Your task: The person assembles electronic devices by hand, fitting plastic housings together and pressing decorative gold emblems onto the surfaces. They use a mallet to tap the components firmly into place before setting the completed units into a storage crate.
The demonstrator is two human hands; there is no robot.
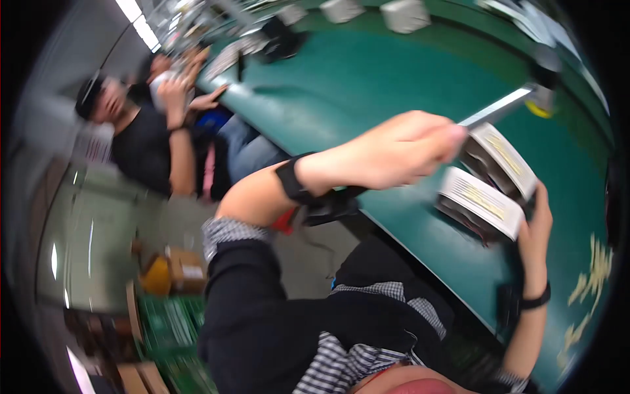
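My left hand (413,148) is closed around the near end of a mallet (495,107). Its pale metal shaft points away to the right, and the blurred head looks dark with a yellow end. Below that shaft, two white ribbed blocks (482,200) rest side by side on the green table, a narrow gap between them. Yellowish strips lie along their upper faces, and their near sides look dark. My right hand (538,220) grips the right ends of both blocks, its fingers partly hidden behind them. Black bands circle both my wrists.
The green tabletop (367,79) runs away to the far left. Pale yellow scraps (590,276) are scattered at its right. White blocks (405,16) stand along the back. A co-worker in black (147,141) sits at the left, another person beyond. Green crates (167,322) stand lower left.
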